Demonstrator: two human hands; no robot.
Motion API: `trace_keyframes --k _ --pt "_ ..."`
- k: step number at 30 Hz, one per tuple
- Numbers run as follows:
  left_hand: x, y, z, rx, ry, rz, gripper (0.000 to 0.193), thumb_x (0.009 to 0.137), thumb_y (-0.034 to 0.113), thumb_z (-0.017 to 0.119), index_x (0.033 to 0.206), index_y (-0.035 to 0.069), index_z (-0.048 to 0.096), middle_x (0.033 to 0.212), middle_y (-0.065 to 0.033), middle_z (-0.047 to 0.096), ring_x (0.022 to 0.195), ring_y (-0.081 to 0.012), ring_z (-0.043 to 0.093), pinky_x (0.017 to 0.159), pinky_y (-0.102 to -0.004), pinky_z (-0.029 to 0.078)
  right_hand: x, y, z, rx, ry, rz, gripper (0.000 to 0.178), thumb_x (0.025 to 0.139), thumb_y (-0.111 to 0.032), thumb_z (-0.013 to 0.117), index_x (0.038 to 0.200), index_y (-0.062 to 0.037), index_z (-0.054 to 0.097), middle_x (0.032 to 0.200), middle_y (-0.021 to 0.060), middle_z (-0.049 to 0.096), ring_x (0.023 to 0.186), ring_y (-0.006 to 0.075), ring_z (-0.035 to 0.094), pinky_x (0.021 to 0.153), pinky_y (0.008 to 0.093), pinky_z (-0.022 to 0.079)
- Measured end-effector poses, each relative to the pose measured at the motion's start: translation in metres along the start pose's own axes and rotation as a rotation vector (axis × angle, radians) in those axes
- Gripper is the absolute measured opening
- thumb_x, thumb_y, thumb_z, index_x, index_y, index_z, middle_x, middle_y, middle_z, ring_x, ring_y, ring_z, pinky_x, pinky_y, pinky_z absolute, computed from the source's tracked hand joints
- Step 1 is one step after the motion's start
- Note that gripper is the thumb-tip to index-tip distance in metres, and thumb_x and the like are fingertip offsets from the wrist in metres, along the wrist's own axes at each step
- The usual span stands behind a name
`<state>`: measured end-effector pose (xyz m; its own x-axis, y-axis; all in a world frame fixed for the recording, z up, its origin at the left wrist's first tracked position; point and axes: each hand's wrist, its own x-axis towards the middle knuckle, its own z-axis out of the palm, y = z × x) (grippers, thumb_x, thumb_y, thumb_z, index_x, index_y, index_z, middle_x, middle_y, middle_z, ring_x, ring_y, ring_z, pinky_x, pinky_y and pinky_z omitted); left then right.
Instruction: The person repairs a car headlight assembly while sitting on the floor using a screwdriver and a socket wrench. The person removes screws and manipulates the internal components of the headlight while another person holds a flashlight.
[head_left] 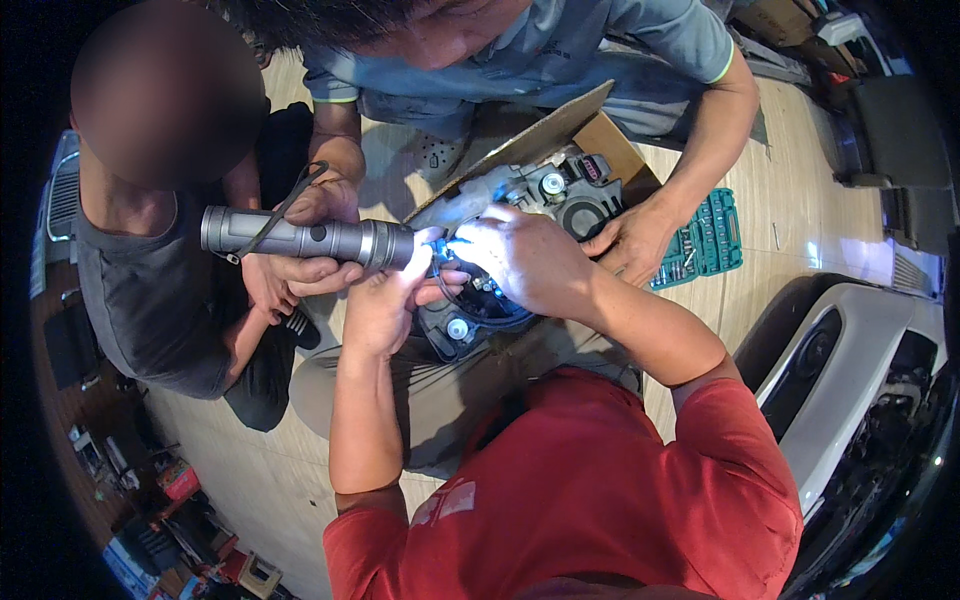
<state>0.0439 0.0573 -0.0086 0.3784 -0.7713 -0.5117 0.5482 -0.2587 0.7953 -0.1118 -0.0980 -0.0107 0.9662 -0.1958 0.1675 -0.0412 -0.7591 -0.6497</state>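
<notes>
The left hand pinches a small blue part toward eleven o'clock; the right hand curls beside it, grip lost in glare. Beneath, the black assembly lies lengthwise, seven to one o'clock.

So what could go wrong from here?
1. The beam from the flashlight in a co-worker's hand washes out the right hand; glare may hide detail.
2. The small blue part sits at the fingertips of the left hand, above the black assembly; if it slips, it could fall in.
</notes>
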Motion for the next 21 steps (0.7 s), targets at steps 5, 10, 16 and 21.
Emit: trace_keyframes --k 5,10,16,21 --pt "0.006 -0.001 -0.008 -0.11 -0.081 -0.002 0.044 0.098 0.016 0.053 0.132 -0.013 0.049 0.111 -0.0268 0.066 0.092 -0.0356 0.071 0.081 -0.0443 0.061 0.001 -0.003 0.0 0.025 0.026 0.065 0.024 0.091 -0.013 0.054 0.111 -0.0094 0.067 0.114 0.0102 0.065 0.107 0.0304 0.062 0.083 0.0435 0.055" --pt "0.01 -0.004 -0.012 -0.137 -0.119 -0.005 0.042 0.1 0.014 0.047 0.132 -0.014 0.049 0.111 -0.0273 0.066 0.094 -0.0368 0.071 0.083 -0.0457 0.061 0.001 -0.002 0.004 0.048 0.074 0.071 0.024 0.09 -0.012 0.054 0.11 -0.0087 0.066 0.112 0.0105 0.065 0.105 0.0306 0.063 0.083 0.0432 0.055" --pt "0.004 0.0 -0.003 0.026 -0.092 0.035 0.046 0.095 0.017 0.062 0.131 -0.009 0.053 0.113 -0.0206 0.066 0.091 -0.0304 0.071 0.078 -0.0389 0.061 0.001 -0.005 0.003 -0.003 0.031 0.062 0.023 0.088 -0.011 0.056 0.108 -0.0031 0.064 0.104 0.0145 0.065 0.101 0.0316 0.064 0.081 0.0433 0.054" --pt "0.0 -0.001 0.001 0.273 -0.062 0.126 0.045 0.083 0.0 0.072 0.125 -0.008 0.058 0.11 -0.0157 0.066 0.087 -0.0221 0.068 0.077 -0.0338 0.058 0.001 -0.019 -0.016 -0.204 -0.053 0.074 0.022 0.085 -0.012 0.058 0.102 -0.0001 0.064 0.1 0.0141 0.066 0.092 0.0283 0.068 0.075 0.0417 0.055"
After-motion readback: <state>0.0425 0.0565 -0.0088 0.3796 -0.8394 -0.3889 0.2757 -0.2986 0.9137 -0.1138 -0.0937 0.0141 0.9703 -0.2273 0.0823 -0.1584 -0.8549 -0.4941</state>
